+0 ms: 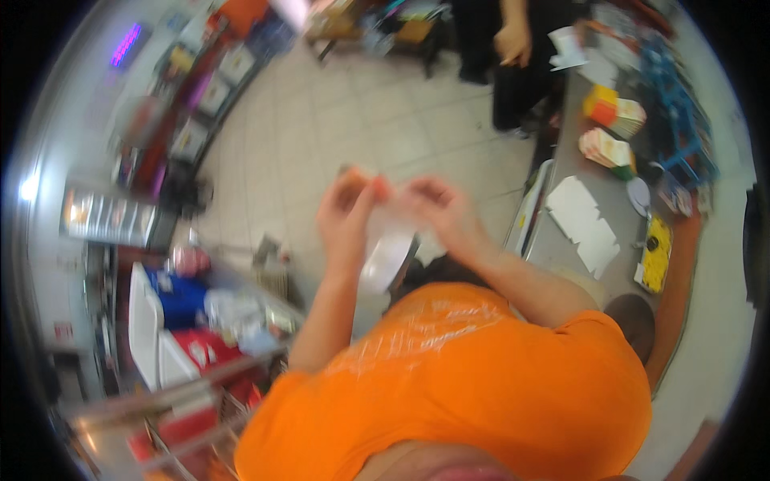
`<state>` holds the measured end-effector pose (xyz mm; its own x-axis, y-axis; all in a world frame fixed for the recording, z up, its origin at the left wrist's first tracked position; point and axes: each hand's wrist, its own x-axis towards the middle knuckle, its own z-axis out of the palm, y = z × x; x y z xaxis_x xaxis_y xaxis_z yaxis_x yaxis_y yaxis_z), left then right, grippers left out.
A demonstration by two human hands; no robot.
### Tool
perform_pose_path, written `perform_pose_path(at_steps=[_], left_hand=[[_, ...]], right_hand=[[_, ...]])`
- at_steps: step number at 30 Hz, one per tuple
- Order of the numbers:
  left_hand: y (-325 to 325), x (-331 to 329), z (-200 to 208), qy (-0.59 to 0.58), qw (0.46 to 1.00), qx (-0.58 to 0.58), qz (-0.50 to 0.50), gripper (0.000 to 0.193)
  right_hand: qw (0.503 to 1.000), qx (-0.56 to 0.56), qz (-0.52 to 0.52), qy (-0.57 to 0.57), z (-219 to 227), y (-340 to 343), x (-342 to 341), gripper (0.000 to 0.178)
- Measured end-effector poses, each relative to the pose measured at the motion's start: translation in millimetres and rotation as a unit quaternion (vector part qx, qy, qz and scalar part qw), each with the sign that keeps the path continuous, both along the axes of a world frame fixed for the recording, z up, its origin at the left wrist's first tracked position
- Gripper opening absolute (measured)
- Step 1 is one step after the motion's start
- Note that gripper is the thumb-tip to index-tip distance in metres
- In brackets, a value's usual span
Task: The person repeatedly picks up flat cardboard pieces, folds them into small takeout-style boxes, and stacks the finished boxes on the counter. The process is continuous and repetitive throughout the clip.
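Both my hands are raised in front of my orange shirt, over the tiled floor. My left hand and my right hand each pinch the top of a thin, see-through white plastic piece, which hangs down between them. The picture is blurred, so I cannot tell whether it is a bag or a glove. The fingertips of the two hands are close together, a few centimetres apart.
A grey counter on the right carries flat white cartons, stacks of orange-and-white paper boxes and a yellow item. Another person in black stands at the top. A metal cart with red and blue packs is at lower left.
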<state>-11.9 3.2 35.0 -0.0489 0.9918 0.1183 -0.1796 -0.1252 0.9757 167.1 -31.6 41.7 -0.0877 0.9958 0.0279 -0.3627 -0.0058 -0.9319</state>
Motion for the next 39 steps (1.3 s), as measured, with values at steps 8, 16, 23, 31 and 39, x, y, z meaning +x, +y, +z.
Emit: perform_pose_path(at_steps=[8,16,23,31,39], left_hand=[[-5,31,10,0.142,0.958,0.236,0.078,0.025],[-6,42,18,0.102,0.931,0.341,0.082,0.019],[-6,31,23,0.052,0.952,0.302,0.013,0.017],[-26,41,10,-0.113,0.981,0.148,-0.058,0.025],[-9,15,-20,-0.165,0.961,-0.036,-0.221,0.037]], right_hand=[[0.978,0.147,-0.102,-0.111,8,-12,6,0.014],[0.914,0.300,-0.166,-0.216,14,2,13,0.009],[0.952,0.234,-0.118,-0.156,23,3,18,0.011],[0.861,0.342,-0.226,-0.300,13,9,-2,0.019],[0.973,0.154,-0.087,-0.147,-39,5,-12,0.036]])
